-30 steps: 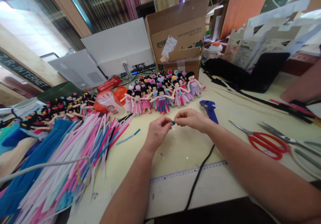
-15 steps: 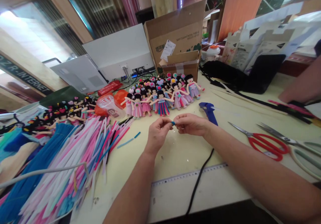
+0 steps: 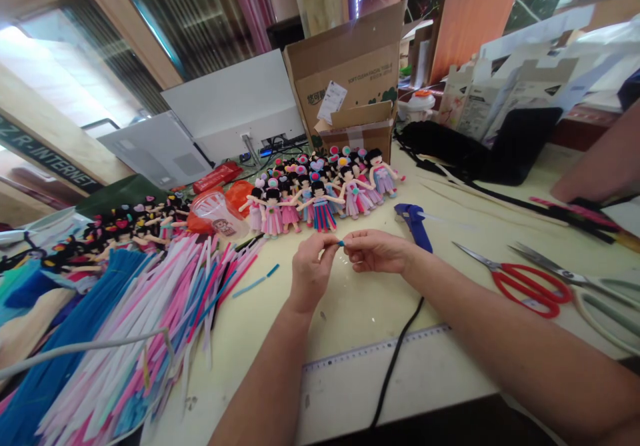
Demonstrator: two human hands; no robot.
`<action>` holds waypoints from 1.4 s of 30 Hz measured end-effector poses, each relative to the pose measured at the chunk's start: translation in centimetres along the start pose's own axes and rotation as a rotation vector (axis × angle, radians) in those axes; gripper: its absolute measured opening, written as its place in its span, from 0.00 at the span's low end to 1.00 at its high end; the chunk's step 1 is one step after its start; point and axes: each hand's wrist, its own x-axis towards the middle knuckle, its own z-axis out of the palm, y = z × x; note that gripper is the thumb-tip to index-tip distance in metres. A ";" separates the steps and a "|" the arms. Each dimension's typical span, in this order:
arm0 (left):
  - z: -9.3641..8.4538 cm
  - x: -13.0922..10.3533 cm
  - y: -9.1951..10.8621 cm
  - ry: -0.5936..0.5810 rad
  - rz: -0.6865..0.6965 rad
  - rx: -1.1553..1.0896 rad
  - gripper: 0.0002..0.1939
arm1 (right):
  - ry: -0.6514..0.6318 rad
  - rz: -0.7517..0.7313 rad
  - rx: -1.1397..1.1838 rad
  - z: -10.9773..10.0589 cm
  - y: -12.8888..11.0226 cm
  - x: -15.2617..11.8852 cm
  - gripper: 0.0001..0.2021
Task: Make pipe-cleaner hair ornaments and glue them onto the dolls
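Note:
Between the fingertips of both hands is a small piece of blue pipe cleaner (image 3: pixel 341 243), mostly covered by the fingers. My left hand (image 3: pixel 314 267) pinches it from the left, and my right hand (image 3: pixel 376 251) pinches its other end from the right. Both hands are held over the pale yellow tabletop. Left of them lie two short cut pieces of blue pipe cleaner (image 3: pixel 256 282), one lighter than the other. Beyond the hands stands a crowd of small pipe-cleaner dolls (image 3: pixel 321 207) in pink, blue and purple skirts.
A blue hot glue gun (image 3: pixel 414 226) lies right of my hands, its black cord crossing a ruler (image 3: pixel 370 353). Red-handled scissors (image 3: pixel 533 286) and white-handled scissors (image 3: pixel 595 293) lie at the right. Bundles of pipe cleaners (image 3: pixel 115 326) cover the left; a cardboard box (image 3: pixel 345 59) stands behind.
Both hands stay close together on the blue piece, with only a slight shift of the fingers. The whole view has moved a little.

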 end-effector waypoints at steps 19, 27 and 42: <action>0.4 0.0 0.1 0.018 0.053 -0.049 0.04 | 0.121 -0.171 -0.157 0.0 0.1 0.4 0.17; 0.6 0.6 -0.2 -0.041 -0.472 -0.569 0.12 | 0.234 -0.247 -0.350 0.8 -0.3 0.0 0.16; 0.1 0.8 0.0 -0.206 -0.667 -0.616 0.09 | 0.211 -0.272 -0.524 0.6 -0.4 -0.2 0.13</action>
